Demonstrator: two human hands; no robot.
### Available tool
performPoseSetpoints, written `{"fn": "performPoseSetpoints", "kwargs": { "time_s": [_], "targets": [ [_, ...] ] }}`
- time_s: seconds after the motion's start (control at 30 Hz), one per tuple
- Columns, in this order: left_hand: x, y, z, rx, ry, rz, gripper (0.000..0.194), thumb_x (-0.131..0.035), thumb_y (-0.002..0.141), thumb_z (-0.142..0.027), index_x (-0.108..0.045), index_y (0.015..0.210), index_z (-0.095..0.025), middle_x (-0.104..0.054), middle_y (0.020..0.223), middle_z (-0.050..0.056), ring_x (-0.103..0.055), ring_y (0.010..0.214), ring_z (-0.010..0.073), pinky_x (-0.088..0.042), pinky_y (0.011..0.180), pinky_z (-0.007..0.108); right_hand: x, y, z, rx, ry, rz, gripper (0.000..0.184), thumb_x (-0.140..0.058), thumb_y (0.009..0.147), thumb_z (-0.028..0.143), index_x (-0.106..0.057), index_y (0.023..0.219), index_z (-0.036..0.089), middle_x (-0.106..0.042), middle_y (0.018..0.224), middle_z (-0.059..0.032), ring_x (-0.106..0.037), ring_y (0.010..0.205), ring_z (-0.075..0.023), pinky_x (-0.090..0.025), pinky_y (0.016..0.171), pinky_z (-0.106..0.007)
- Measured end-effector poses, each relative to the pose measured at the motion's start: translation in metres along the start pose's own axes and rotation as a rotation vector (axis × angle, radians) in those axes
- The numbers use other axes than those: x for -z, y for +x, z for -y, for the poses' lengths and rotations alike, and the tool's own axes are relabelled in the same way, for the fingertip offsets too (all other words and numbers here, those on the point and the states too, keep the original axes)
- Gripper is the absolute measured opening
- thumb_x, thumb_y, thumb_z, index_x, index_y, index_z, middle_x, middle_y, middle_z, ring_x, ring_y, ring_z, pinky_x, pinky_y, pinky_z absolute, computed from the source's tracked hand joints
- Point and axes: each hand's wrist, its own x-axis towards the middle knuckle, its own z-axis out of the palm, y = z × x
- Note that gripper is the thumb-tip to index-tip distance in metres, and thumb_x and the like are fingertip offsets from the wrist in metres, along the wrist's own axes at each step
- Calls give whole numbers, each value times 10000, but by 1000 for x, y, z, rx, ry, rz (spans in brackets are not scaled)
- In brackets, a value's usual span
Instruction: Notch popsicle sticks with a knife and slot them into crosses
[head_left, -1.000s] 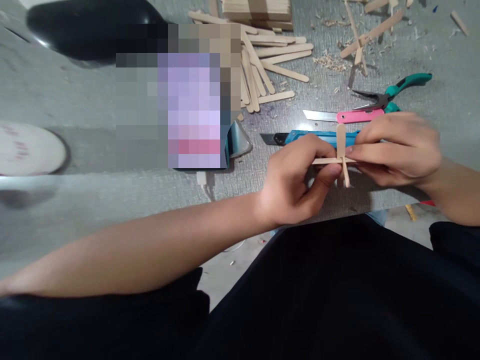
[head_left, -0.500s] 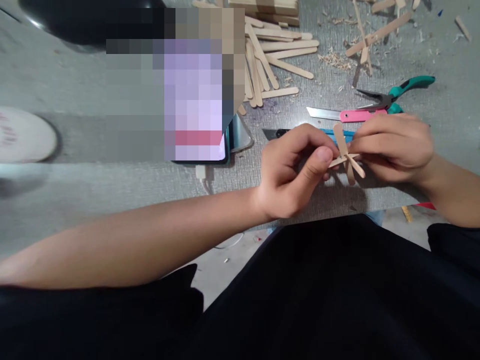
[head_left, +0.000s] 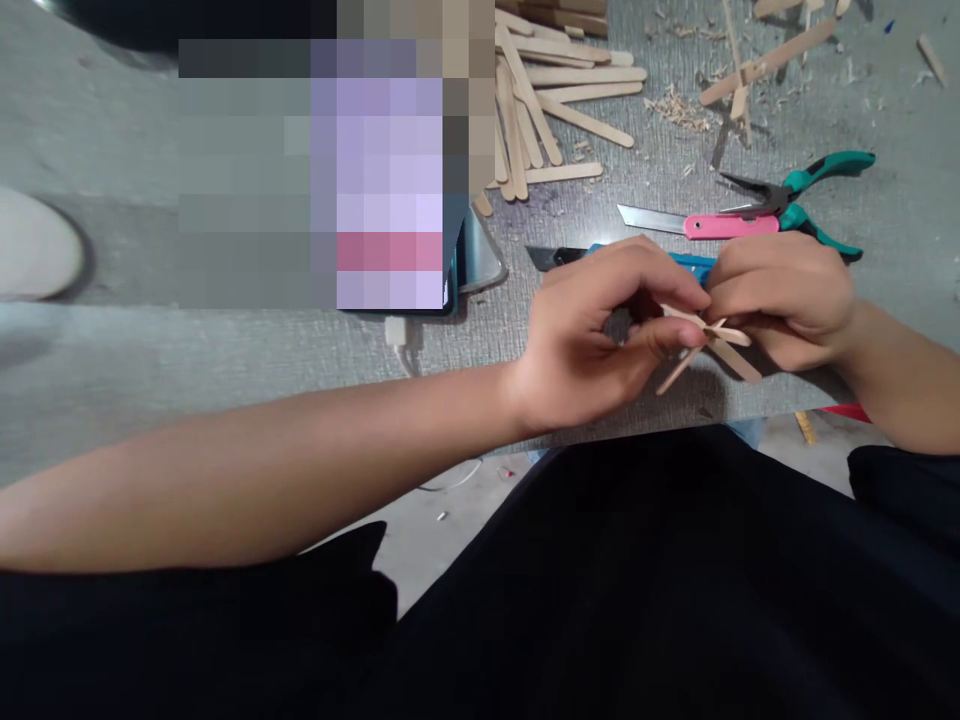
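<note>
While both hands work close together over the table, near its front edge, they meet at a small cross of thin wooden sticks, held above the surface. The left hand pinches it between thumb and forefinger beside the crossing; the right hand is curled against its far side, fingertips hidden, so whether it grips cannot be told. Beyond the hands lie a blue cutter, partly covered, a pink knife and pliers; farther off are loose sticks, shavings and a second cross. Handling (judged): the piece should be very light and stiff, dry rather than slippery, yet fragile, its slim arms liable to snap or split along the grain. The soundest hold is a gentle pinch close to the crossing; pressure on the arm tips would lever the joint, whose fastening cannot be made out.
</note>
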Motion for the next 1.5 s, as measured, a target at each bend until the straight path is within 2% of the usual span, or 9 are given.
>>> {"fn": "performPoseSetpoints", "kwargs": {
  "time_s": [0.2,0.33,0.43,0.53,0.67,0.87,1.13,1.33,1.5],
  "targets": [
    [1,0,-9,72,105,59,122,-760,1165,-436,-769,1150,-316,-869,1028,18,-839,924,189,-658,811,384,0,0,6,24,-6,-43,315,-464,1226,457,-743,1155,331,-744,878,-10,-731,748,-203,-589,715,-374],
    [3,2,-6,-11,92,86,67,-749,1171,-355,-774,1153,-295,-864,1020,25,-832,917,192,-682,797,380,-4,7,13,26,-23,-254,193,-651,1179,484,-714,1121,311,-759,860,21,-705,688,-166,-563,633,-333],
    [2,2,-2,-74,120,27,65,-734,1177,-335,-764,1170,-278,-844,1004,22,-819,915,185,-689,809,375,-10,12,15,-86,23,-494,348,-850,1047,593,-680,1102,295,-734,860,25,-658,658,-153,-543,592,-321],
    [-3,0,-1,-10,227,-97,139,-699,1195,-401,-761,1137,-291,-830,1000,26,-810,913,198,-683,831,413,-14,13,18,-118,21,-606,450,-785,1038,722,-653,1018,292,-680,817,16,-653,663,-172,-516,578,-349],
    [-7,-2,-1,-17,249,-180,149,-715,1181,-444,-746,1112,-316,-827,966,17,-786,863,206,-659,784,436,-14,10,29,-17,-154,-460,389,-754,1067,674,-692,1061,289,-777,861,1,-767,756,-216,-585,630,-381],
    [-3,-4,-2,25,155,-36,217,-679,1199,-490,-699,1157,-278,-805,1007,31,-778,901,185,-633,794,374,-13,7,45,-33,-141,-332,106,-800,1099,338,-734,1147,270,-909,1067,-10,-870,925,-183,-688,774,-329],
    [-10,-6,-1,70,76,-131,292,-625,1211,-546,-670,1113,-275,-754,948,26,-716,808,169,-602,702,369,-30,9,50,-129,-108,-454,184,-833,1075,402,-741,1159,266,-907,989,-4,-848,807,-186,-640,694,-325],
    [-12,-5,-4,95,-4,-101,286,-650,1217,-500,-703,1151,-227,-721,971,12,-693,859,139,-584,751,363,-31,12,54,-250,-103,-246,265,-614,1185,448,-777,1049,291,-859,921,-25,-830,877,-210,-659,821,-364],
    [-10,-4,11,-109,-36,-97,199,-621,1219,-373,-735,1186,-212,-717,910,32,-718,821,142,-583,698,288,-36,15,56,-150,-109,-405,136,-635,1167,346,-730,1129,257,-859,980,-15,-822,873,-183,-647,807,-341]
  ]
}}
